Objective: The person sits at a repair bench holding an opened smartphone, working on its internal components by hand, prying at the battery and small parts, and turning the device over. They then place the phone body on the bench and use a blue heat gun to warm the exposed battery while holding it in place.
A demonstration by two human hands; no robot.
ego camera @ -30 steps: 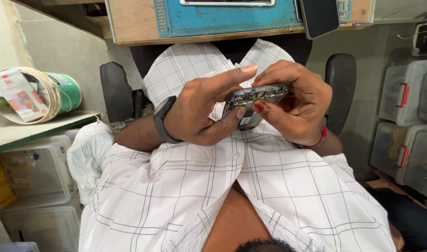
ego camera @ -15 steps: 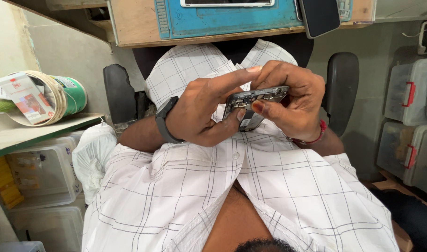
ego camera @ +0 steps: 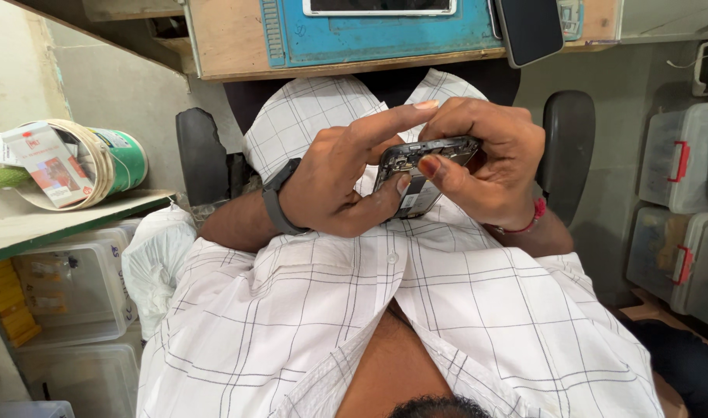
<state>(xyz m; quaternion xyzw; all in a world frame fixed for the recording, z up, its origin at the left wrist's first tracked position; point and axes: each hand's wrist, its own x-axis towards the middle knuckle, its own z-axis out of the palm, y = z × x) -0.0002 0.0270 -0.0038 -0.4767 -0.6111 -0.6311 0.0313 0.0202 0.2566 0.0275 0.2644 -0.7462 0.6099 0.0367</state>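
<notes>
Below the counter [ego camera: 331,68] at 12 o'clock, I see both hands, left hand [ego camera: 335,182] and right hand [ego camera: 486,166], gripping an opened phone [ego camera: 420,166].

Phone [ego camera: 416,174] dark matt plastic; shirt [ego camera: 307,302] checked cloth; desk edge [ego camera: 354,70] bare wood.

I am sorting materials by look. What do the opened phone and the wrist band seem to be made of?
Opened phone: probably dark plastic or metal frame; exposed small parts and a pale label show inside. Wrist band on the left hand: likely matte grey rubber or silicone, smooth, without shine.
</notes>
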